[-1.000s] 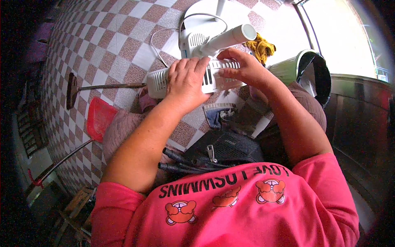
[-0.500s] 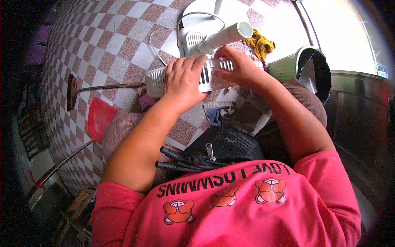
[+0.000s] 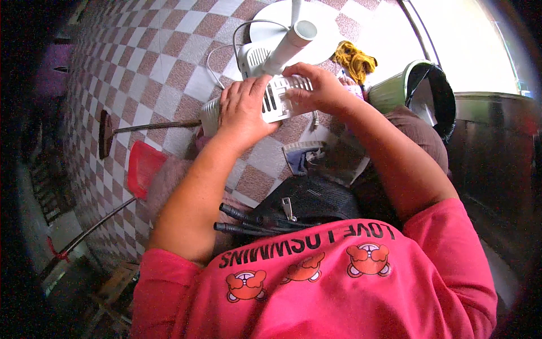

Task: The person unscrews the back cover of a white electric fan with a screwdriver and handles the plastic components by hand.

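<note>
With both hands I hold a white slotted plastic casing (image 3: 275,107). My left hand (image 3: 240,110) wraps over its left portion with fingers curled, and my right hand (image 3: 319,87) grips the right end, thumb on the slotted face. Just beyond it is another white vented housing (image 3: 255,56) with a thick white tube (image 3: 288,45) angled up to the right. A round white base (image 3: 324,31) with a thin post stands behind them. A grey cable (image 3: 210,68) loops at the left, and a small plug-like end (image 3: 315,121) hangs below the casing.
A long-handled broom (image 3: 105,134) and red dustpan (image 3: 144,168) lie left on the checkered floor (image 3: 158,79). A mustard cloth (image 3: 354,62) and pale green bin with black liner (image 3: 389,90) are at right. A black mesh bag (image 3: 322,198) rests at my lap, near a denim scrap (image 3: 299,158).
Both hands and the casing have shifted left. The tube and the housing behind have moved left too, with the tube's end now lower and more upright.
</note>
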`<state>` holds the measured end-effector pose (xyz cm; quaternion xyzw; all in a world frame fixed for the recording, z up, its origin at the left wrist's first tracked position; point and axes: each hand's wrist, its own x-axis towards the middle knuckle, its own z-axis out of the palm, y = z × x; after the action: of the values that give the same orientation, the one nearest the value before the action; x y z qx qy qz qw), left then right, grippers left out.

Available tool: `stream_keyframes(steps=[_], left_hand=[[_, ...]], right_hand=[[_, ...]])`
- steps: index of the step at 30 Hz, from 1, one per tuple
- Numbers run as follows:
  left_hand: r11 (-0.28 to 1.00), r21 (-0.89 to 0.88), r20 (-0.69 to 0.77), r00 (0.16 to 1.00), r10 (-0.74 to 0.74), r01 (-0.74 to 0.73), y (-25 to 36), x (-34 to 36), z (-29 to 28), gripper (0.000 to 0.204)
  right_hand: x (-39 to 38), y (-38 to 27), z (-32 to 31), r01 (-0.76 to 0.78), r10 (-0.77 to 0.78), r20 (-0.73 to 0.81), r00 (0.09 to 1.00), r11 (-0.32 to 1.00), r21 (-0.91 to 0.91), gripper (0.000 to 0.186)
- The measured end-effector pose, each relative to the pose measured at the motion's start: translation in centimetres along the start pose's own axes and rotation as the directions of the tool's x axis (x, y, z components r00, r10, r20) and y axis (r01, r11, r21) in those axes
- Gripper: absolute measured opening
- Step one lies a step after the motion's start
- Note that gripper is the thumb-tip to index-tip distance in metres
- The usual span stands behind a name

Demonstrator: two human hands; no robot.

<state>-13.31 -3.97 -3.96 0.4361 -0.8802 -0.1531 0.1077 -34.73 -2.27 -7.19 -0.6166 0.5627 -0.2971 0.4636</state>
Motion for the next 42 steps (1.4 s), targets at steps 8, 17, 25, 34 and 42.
stream_keyframes(steps=[8,17,25,34,42], left_hand=[[0.999,0.010,-0.015,0.999,-0.034,0.034,-1.5,-0.5,0.1,0.085],[0.998,-0.019,-0.054,0.997,-0.060,0.059,-2.6,-0.5,0.0,0.090],[0.996,-0.033,-0.044,0.996,-0.080,0.078,-2.5,-0.5,-0.1,0.090],[0.993,-0.032,-0.037,0.993,-0.111,0.110,-1.9,-0.4,-0.6,0.090],[0.976,-0.036,0.044,0.976,-0.215,0.217,-1.8,-0.2,-1.0,0.085]], right_hand=[[-0.6,-1.5,-1.8,-0.232,0.240,-0.127,0.963,0.970,0.069,0.032],[-0.8,-1.9,-0.8,-0.023,-0.036,-0.204,0.978,0.960,-0.279,0.034],[-1.4,-2.7,-0.8,-0.067,0.004,-0.217,0.976,0.957,-0.283,0.029],[-1.7,-2.9,-1.0,-0.061,-0.027,-0.238,0.971,0.933,-0.355,0.020],[-2.5,-4.0,0.0,0.140,-0.198,-0.116,0.973,0.913,-0.384,0.020]])
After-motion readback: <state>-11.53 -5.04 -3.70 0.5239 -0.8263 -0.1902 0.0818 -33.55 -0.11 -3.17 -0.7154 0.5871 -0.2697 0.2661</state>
